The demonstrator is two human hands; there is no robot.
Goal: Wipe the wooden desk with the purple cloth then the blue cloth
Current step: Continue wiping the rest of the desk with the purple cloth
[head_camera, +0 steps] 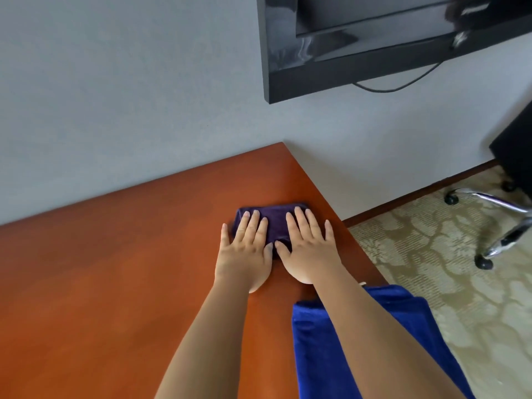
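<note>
both hands lie flat, fingers straight, on the purple cloth point(273, 223) at centre frame, near the bench's point(100, 283) far right corner: left hand point(246, 249) and right hand point(309, 249) side by side, each grip open, pressing rather than holding. this looks like the first wipe (purple stage). the blue cloth point(322, 349) waits lower right, under the right forearm; next, sweep across the bare wood.

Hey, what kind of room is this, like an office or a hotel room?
Probably a hotel room or a small office: a wooden desk set against the wall, a wall-mounted TV, patterned carpet, and the chrome base of a rolling chair.
</note>
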